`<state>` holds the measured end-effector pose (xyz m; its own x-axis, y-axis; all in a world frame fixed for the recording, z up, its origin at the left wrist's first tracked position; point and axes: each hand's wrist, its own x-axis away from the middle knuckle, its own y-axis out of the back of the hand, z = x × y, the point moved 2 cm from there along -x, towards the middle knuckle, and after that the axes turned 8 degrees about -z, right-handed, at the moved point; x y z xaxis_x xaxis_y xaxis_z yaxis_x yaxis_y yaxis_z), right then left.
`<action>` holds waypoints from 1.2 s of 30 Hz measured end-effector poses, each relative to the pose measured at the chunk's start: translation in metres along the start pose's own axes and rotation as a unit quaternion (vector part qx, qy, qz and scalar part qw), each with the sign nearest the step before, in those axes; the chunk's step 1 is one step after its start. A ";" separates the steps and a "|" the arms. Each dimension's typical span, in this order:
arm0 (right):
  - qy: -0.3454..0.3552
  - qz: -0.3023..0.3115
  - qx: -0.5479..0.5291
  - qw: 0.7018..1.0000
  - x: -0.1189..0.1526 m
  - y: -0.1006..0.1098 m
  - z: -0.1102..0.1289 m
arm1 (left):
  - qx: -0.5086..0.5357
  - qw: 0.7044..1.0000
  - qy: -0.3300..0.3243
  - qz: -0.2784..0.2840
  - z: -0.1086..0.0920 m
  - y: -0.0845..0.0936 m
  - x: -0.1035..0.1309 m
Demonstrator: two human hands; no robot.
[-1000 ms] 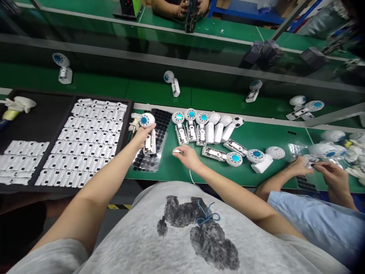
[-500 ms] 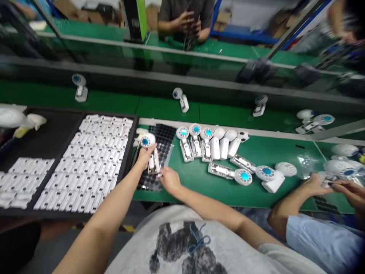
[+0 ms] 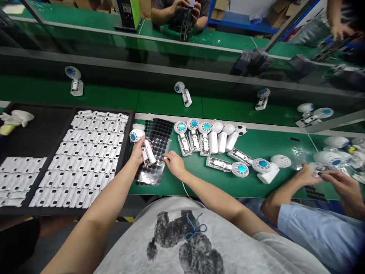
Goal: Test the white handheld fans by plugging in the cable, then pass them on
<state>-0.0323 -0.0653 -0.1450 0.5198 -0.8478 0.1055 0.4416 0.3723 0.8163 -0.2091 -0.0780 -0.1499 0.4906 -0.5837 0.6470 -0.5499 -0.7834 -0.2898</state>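
My left hand (image 3: 138,152) is closed around a white handheld fan-like unit (image 3: 148,154), whose round head has a blue centre and whose handle is open, with inner parts showing. The unit is tilted above a sheet of black round pads (image 3: 161,139). Just right of that sheet, my right hand (image 3: 174,163) pinches a small white cable plug (image 3: 164,157), apart from the unit. A thin white cable (image 3: 186,189) shows below my right wrist. To the right, several similar units (image 3: 184,144) lie in a row, some open-backed with blue centres, others closed and white.
At left, a black tray (image 3: 64,114) holds rows of white casings (image 3: 85,152). More units lie along the green belt (image 3: 159,99) behind a pale rail. A co-worker's hands (image 3: 336,179) handle parts at right. Across the bench, another person (image 3: 179,15) holds a dark object.
The unit in my left hand has moved left and away from my right hand, with its handle turned. My right hand, near the handle's lower end before, is now clear of it.
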 end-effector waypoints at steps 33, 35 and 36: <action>-0.048 -0.113 -0.477 0.870 0.061 0.230 0.021 | -0.132 0.964 0.019 0.230 -0.066 -0.104 0.149; -0.031 -0.132 -0.477 0.868 0.079 0.246 0.027 | -0.154 0.953 0.020 0.262 -0.067 -0.122 0.181; -0.024 -0.144 -0.466 0.872 0.087 0.253 0.030 | -0.157 0.948 0.023 0.276 -0.065 -0.129 0.194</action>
<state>0.1022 -0.0562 0.0875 0.2673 -0.9635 0.0134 0.9636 0.2673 -0.0019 -0.0863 -0.0765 0.0589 0.0440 -0.8707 0.4899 -0.8917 -0.2553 -0.3737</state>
